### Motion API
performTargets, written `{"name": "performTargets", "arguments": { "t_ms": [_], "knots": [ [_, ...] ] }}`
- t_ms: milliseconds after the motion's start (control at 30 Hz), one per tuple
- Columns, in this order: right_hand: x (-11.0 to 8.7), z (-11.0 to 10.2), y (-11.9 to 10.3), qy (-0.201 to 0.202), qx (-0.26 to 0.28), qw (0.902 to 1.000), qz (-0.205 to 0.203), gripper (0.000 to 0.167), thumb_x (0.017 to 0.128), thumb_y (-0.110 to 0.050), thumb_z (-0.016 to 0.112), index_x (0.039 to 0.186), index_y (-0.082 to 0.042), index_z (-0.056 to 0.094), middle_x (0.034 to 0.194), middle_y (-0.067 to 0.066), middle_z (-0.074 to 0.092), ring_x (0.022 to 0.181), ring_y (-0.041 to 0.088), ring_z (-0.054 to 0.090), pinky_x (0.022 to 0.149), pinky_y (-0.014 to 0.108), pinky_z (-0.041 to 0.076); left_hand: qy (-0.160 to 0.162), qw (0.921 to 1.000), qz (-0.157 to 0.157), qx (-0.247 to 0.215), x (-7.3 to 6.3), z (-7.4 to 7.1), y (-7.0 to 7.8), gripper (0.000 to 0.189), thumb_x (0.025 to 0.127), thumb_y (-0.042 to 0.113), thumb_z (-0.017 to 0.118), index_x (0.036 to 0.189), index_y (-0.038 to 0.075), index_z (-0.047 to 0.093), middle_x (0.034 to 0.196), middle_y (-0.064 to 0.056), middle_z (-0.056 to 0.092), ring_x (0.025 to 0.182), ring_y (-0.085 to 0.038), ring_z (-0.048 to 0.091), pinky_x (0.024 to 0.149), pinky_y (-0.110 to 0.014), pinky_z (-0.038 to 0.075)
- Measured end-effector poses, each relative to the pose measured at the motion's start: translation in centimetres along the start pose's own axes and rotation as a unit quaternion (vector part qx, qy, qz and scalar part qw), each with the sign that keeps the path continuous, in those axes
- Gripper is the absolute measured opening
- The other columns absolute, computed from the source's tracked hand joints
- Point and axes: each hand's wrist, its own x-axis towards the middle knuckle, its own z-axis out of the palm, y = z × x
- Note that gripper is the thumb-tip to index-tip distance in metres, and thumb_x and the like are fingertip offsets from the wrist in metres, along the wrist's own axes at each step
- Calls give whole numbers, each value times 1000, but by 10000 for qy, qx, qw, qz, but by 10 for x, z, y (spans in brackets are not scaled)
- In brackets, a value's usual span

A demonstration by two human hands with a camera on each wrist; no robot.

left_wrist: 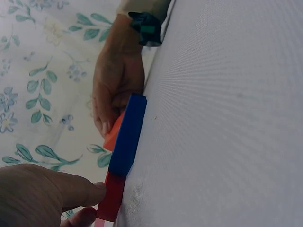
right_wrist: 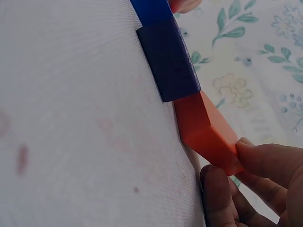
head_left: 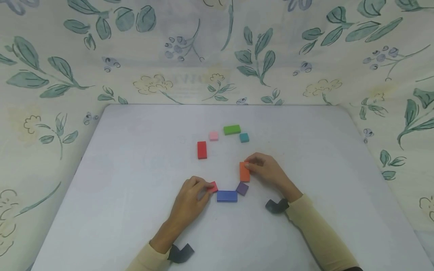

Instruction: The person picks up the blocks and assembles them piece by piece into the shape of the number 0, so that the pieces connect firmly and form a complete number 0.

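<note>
My left hand [head_left: 190, 199] pinches a small red block [head_left: 214, 187] between thumb and fingers, at the left end of a blue rectangular block [head_left: 227, 196]. In the left wrist view, that red block [left_wrist: 111, 196] touches the blue one [left_wrist: 128, 135]. My right hand [head_left: 268, 171] grips the upper end of an orange rectangular block [head_left: 244, 172]. A small purple block [head_left: 242, 188] sits turned at an angle between the orange and blue blocks. The right wrist view shows the orange block [right_wrist: 203, 130] against the purple one [right_wrist: 168, 59], with thumb and fingers at its far end.
Farther back on the white table [head_left: 135, 158] lie a red rectangular block [head_left: 202, 150], a pink block [head_left: 213, 136], a green block [head_left: 232, 130] and a teal block [head_left: 244, 137]. Together the blocks form a rough ring. Leaf-patterned cloth [head_left: 217, 56] hangs behind the table.
</note>
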Motion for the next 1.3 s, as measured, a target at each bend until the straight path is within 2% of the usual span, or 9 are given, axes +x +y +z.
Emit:
{"name": "performTargets", "arguments": {
  "t_ms": [467, 767, 1300],
  "knots": [
    [-1, 0, -1, 58, -90, 9999, -12, 29, 94, -37, 68, 113, -16, 69, 111, 3, 70, 101, 21, 61, 88, 34, 49, 25, 10000, 36, 39, 0, -2, 1, 26, 79, 3, 82, 100, 15, 75, 96, 0, 62, 94, -15, 57, 78, -30, 54],
    [-1, 1, 0, 95, -148, 9998, -71, 29, 94, -37, 68, 113, -14, 69, 108, 3, 70, 98, 20, 61, 85, 32, 48, -73, 10000, -22, 2, 1, -3, 2, 25, 80, 4, 82, 101, 16, 75, 96, 1, 62, 94, -16, 58, 79, -30, 54],
    [0, 3, 1, 106, -272, 9995, 89, 29, 94, -38, 67, 113, -16, 69, 102, 2, 70, 93, 21, 60, 80, 31, 48, 22, 9999, 96, 63, 0, -2, 1, 25, 79, 4, 82, 100, 16, 75, 96, 1, 62, 92, -16, 58, 78, -30, 55]
  ]
}}
